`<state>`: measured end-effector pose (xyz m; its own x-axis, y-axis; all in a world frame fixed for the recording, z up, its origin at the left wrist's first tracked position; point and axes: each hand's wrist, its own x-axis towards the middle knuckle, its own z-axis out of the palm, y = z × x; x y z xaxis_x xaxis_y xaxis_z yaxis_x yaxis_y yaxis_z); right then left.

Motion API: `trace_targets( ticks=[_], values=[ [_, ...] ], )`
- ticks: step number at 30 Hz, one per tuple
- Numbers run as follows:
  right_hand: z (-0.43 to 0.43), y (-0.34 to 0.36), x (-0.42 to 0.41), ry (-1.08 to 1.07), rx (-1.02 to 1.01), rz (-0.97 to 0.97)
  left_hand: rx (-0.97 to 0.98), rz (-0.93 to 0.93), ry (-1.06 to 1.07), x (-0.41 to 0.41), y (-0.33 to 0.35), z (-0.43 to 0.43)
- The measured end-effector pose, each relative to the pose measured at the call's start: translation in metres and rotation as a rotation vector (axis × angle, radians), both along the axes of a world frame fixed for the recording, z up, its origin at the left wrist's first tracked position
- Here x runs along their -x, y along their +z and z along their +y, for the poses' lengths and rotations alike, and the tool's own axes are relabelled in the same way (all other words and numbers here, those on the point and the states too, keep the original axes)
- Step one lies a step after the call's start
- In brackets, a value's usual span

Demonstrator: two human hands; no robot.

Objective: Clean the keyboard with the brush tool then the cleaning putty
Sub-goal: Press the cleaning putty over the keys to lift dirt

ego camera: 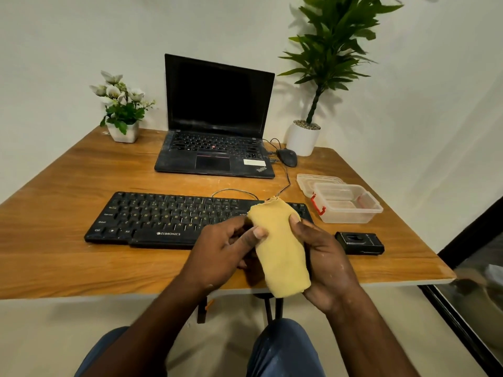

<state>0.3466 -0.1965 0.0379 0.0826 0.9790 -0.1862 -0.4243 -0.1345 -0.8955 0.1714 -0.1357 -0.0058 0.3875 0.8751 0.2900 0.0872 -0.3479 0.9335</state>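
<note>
7 items sit around the keyboard (pixel 168 219) on the wooden table (pixel 68 254), left to right:
- white pot of flowers (pixel 122 131), well behind its left end
- open laptop (pixel 217 148), screen dark, directly behind it
- black mouse (pixel 287 157) behind its right end, with a cable running toward the keyboard
- potted plant (pixel 302 137), further back than the mouse
- clear lid (pixel 306 180), and just in front of it a clear plastic box (pixel 351 210) with a red clip, off the keyboard's far right corner
- small black case (pixel 359 242), right of its near right corner and apart from it

Obstruction: the hands and putty hide most of the keyboard's right third; the left 2 thirds are in plain view.

The yellow cleaning putty (pixel 280 251) is a flattened slab held up over the keyboard's right part. Its long axis runs near to far. The far end is over the keys and leans slightly left; the near end hangs past the table edge.

The left hand (pixel 217 251) pinches the slab's left edge, thumb on the front. The right hand (pixel 326 262) wraps its right edge, thumb tip on top.
</note>
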Motion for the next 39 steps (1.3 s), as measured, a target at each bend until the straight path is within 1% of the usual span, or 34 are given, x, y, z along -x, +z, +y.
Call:
trace_targets(
  ticks=[4, 6, 9, 12, 15, 18, 20, 22, 25, 27, 31, 34, 36, 37, 39],
  values=[
    [0.001, 0.005, -0.001, -0.004, -0.004, -0.139, 0.226, -0.182, -0.052, 0.002, 0.006, 0.001],
    [0.000, 0.007, -0.004, 0.023, -0.003, -0.199, 0.310, -0.223, -0.074, 0.002, 0.013, 0.001],
    [-0.001, 0.011, -0.011, 0.063, 0.006, -0.352, 0.370, -0.195, -0.207, -0.002, 0.027, 0.001],
    [-0.001, 0.016, -0.014, 0.106, 0.053, -0.328, 0.417, -0.151, -0.319, -0.008, 0.041, 0.002],
    [0.001, 0.015, -0.020, 0.098, 0.052, -0.377, 0.386, -0.091, -0.275, -0.012, 0.048, 0.004],
    [-0.005, 0.011, -0.034, 0.163, 0.066, -0.402, 0.301, -0.017, -0.120, -0.015, 0.046, 0.005],
    [-0.011, 0.006, -0.041, 0.218, 0.086, -0.479, 0.288, -0.046, -0.037, -0.014, 0.044, 0.005],
    [-0.015, -0.002, -0.045, 0.151, 0.069, -0.498, 0.290, -0.058, 0.029, -0.010, 0.043, 0.006],
    [-0.017, -0.011, -0.049, -0.054, 0.007, -0.382, 0.300, 0.001, 0.039, -0.006, 0.043, 0.005],
    [-0.017, -0.012, -0.048, -0.118, -0.049, -0.339, 0.317, 0.030, 0.025, -0.004, 0.042, 0.004],
    [-0.019, -0.015, -0.042, -0.091, -0.106, -0.405, 0.354, -0.005, 0.028, -0.001, 0.042, 0.000],
    [-0.019, -0.021, -0.038, -0.091, -0.112, -0.395, 0.381, -0.036, 0.015, 0.005, 0.039, -0.001],
    [-0.018, -0.025, -0.036, -0.102, -0.108, -0.429, 0.380, 0.019, 0.003, 0.010, 0.033, -0.003],
    [-0.018, -0.027, -0.035, -0.108, -0.109, -0.458, 0.352, 0.080, 0.005, 0.012, 0.028, -0.003],
    [-0.017, -0.032, -0.032, -0.128, -0.119, -0.563, 0.208, 0.259, 0.043, 0.016, 0.019, -0.002]
  ],
)
